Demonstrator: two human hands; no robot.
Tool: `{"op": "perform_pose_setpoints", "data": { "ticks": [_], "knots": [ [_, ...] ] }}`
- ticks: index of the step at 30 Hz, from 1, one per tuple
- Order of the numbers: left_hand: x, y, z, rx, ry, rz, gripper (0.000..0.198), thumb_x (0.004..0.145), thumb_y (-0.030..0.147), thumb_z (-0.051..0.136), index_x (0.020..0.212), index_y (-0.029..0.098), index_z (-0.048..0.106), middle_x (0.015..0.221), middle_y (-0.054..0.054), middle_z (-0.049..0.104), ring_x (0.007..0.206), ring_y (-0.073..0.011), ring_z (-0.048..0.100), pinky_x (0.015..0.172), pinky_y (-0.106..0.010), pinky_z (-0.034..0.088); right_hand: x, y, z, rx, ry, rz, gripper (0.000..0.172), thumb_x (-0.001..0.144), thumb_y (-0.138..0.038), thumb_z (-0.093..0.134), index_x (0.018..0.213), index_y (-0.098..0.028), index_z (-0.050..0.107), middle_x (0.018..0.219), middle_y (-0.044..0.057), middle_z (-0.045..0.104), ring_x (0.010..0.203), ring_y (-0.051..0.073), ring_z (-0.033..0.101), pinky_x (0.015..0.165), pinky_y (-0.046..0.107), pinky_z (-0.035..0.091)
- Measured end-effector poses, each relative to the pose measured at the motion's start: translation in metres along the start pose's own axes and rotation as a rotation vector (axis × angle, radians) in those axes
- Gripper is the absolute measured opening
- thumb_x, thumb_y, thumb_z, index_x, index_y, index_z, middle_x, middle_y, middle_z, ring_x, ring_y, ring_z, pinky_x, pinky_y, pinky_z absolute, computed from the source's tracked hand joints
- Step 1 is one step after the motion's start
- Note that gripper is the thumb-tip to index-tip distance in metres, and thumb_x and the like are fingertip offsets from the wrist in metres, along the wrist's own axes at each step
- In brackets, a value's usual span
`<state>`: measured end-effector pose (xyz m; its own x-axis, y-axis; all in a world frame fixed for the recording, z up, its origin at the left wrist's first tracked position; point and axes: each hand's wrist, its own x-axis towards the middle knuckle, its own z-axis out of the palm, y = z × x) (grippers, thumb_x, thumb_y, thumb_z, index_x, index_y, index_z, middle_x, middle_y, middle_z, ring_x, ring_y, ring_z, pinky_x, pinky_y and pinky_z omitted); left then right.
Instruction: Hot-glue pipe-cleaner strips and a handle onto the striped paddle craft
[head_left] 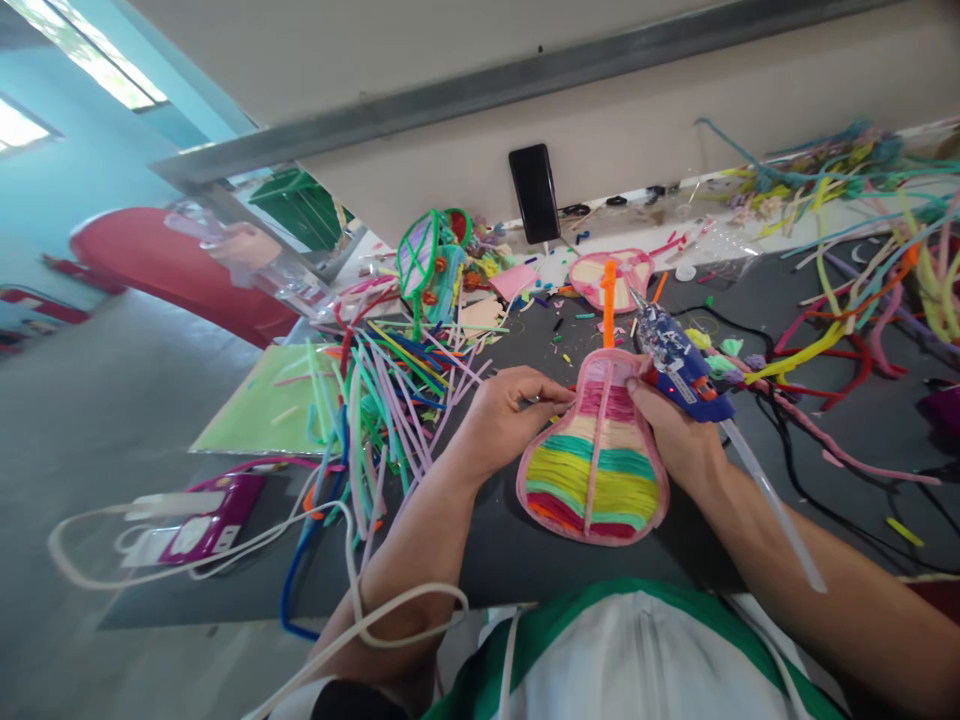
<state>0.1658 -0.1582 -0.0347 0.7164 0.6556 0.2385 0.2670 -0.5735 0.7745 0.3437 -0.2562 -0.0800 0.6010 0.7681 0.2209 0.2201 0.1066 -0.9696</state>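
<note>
In pinching right fingers (642, 398), beside left fingers (541, 384) (grip unclear), a striped guitar shape (611, 458).

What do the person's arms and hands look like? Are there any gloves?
The left hand and right hand wear no gloves, and I see no rings or watch. Both forearms are bare too. A white cable crosses the left one. The top is white and green.

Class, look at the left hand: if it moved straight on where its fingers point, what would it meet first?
The left hand would probably first meet the striped, guitar-shaped piece, at its narrower upper part; the two look very close or already touching, as depth is unclear here.
</note>
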Motion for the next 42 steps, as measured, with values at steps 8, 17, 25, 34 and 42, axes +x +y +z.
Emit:
{"op": "perform_pose_setpoints", "data": {
  "ticks": [8, 17, 25, 34, 42],
  "knots": [
    [0.0008, -0.0025, 0.0005, -0.025, -0.012, -0.014, 0.012, 0.076, 0.011, 0.065, 0.080, 0.017, 0.075, 0.081, -0.004, 0.071, 0.080, -0.0166, 0.065, 0.076, -0.028, 0.049, -0.0012, -0.0012, 0.0004, -0.025, -0.005, 0.042, 0.009, 0.076, -0.032, 0.061, 0.078, -0.024, 0.056, 0.086, 0.001, 0.066, 0.082, 0.021, 0.062, 0.084, 0.039, 0.048],
    [0.0016, -0.0047, 0.0024, -0.074, -0.031, -0.056, 0.011, 0.077, 0.014, 0.065, 0.082, 0.016, 0.074, 0.084, -0.004, 0.070, 0.082, -0.0168, 0.065, 0.076, -0.027, 0.049, 0.0010, -0.0010, 0.0009, -0.012, -0.016, 0.019, 0.008, 0.076, -0.032, 0.060, 0.079, -0.025, 0.057, 0.085, 0.001, 0.064, 0.084, 0.022, 0.062, 0.087, 0.041, 0.049],
    [0.0002, -0.0034, -0.0017, 0.034, -0.051, -0.003, 0.016, 0.076, 0.029, 0.072, 0.087, 0.017, 0.073, 0.089, -0.004, 0.070, 0.088, -0.0188, 0.064, 0.082, -0.029, 0.047, 0.0015, 0.0032, 0.0002, -0.017, -0.012, 0.032, 0.008, 0.075, -0.031, 0.061, 0.080, -0.026, 0.057, 0.090, 0.000, 0.066, 0.090, 0.023, 0.063, 0.089, 0.040, 0.048],
    [0.0002, 0.0001, -0.0026, 0.119, -0.082, 0.030, 0.014, 0.078, 0.027, 0.068, 0.089, 0.018, 0.071, 0.089, -0.004, 0.070, 0.087, -0.0179, 0.064, 0.082, -0.029, 0.048, 0.0004, 0.0013, -0.0004, 0.027, -0.042, 0.054, 0.008, 0.079, -0.030, 0.060, 0.080, -0.023, 0.058, 0.093, 0.000, 0.066, 0.089, 0.022, 0.063, 0.089, 0.038, 0.048],
    [-0.0010, 0.0005, -0.0016, 0.177, -0.085, 0.032, 0.013, 0.078, 0.021, 0.066, 0.090, 0.019, 0.070, 0.091, -0.002, 0.070, 0.088, -0.0170, 0.064, 0.084, -0.028, 0.046, -0.0005, -0.0015, 0.0027, 0.049, 0.013, 0.092, 0.009, 0.075, -0.030, 0.063, 0.081, -0.023, 0.060, 0.086, 0.000, 0.064, 0.085, 0.022, 0.062, 0.084, 0.038, 0.049]
  ]
}}
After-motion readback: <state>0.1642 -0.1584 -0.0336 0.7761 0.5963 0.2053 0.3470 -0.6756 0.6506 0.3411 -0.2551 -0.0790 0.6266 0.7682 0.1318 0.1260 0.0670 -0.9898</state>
